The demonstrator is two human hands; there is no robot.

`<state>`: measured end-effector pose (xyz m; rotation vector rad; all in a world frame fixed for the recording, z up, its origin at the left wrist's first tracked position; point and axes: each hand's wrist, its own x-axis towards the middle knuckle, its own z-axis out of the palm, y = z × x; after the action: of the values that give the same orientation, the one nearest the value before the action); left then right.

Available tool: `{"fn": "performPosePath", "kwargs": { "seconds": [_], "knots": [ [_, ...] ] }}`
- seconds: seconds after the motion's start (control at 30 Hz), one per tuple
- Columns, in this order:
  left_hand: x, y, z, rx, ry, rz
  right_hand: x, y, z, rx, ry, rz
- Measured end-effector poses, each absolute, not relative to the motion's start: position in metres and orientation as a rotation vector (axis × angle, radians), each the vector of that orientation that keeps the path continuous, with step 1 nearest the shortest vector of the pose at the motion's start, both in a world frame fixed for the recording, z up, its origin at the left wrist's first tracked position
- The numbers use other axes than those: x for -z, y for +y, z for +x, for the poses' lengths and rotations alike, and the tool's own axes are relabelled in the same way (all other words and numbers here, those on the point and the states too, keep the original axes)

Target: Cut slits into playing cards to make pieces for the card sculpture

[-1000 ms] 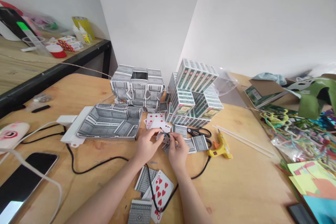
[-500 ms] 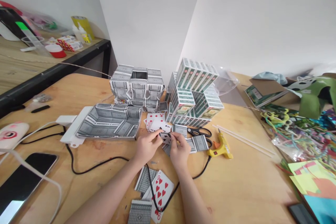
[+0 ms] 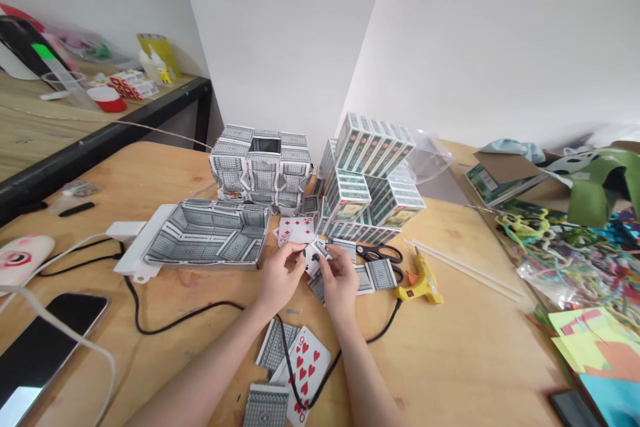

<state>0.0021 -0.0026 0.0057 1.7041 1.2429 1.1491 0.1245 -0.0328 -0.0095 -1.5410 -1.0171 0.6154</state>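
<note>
A playing card [image 3: 312,258] with black pips is pinched between my two hands, its faces partly covered by the fingers. My left hand [image 3: 281,277] grips its left side, and my right hand [image 3: 341,282] has the right side between thumb and fingers. Just beyond them lie face-up red cards [image 3: 296,227]. Several grey-backed cards [image 3: 381,273] rest to the right of my right hand, partly over black scissors [image 3: 383,252]. Left of my hands stands an open tray made of cards [image 3: 207,260]. Between my forearms lie a nine of hearts [image 3: 309,367] and grey-backed cards [image 3: 267,405].
A yellow glue gun [image 3: 421,280] lies at right, its black cable [image 3: 200,307] looping under my arms. White glue sticks [image 3: 465,269] are beyond it. At the back stand a card-built block [image 3: 263,170] and stacked card boxes [image 3: 373,173]. A phone [image 3: 50,347] lies at left.
The card between my hands has been tilted and turned, so more of its pipped face shows. My right fingers have shifted slightly on it; the things around stay put.
</note>
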Motion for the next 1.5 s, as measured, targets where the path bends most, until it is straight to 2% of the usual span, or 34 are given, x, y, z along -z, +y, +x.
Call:
{"fn": "performPosePath", "kwargs": {
  "seconds": [0.23,0.7,0.97,1.3,1.5],
  "knots": [
    [-0.009,-0.002,0.000,-1.155,1.258,1.790,0.006,-0.036,0.123,-0.621,-1.081,-1.602],
    [-0.009,0.001,-0.001,-1.196,1.247,1.839,-0.005,-0.037,0.120,-0.871,-1.070,-1.546],
    [-0.013,-0.004,0.001,-1.158,1.097,1.877,-0.005,-0.035,0.122,-0.818,-1.153,-1.452],
    [-0.009,-0.001,0.000,-1.135,1.247,1.759,0.003,-0.038,0.120,-0.567,-1.282,-1.552],
    [-0.008,-0.006,0.000,-1.161,1.177,1.819,0.000,-0.038,0.123,-0.506,-1.263,-1.574]
  ]
}}
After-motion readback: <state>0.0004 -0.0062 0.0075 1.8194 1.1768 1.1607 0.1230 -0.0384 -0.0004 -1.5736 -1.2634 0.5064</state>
